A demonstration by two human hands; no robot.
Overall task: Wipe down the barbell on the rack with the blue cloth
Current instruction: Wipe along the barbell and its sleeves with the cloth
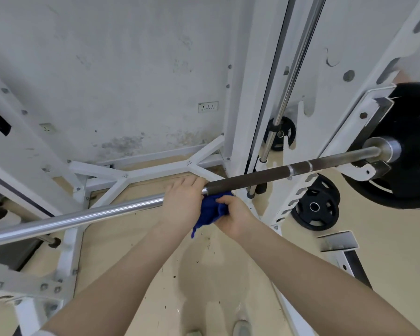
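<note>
The barbell runs across the view from lower left to upper right, shiny on the left and dark and knurled on the right. It rests on the white rack, with a black plate on its right end. My left hand is wrapped over the bar at its middle. Just below the bar, my right hand grips the bunched blue cloth, which lies between both hands and hangs down a little.
White rack uprights stand left and right of me. A chrome guide rod rises behind the bar. Two black plates lean by the right upright. A beige floor lies below, with my shoes at the bottom edge.
</note>
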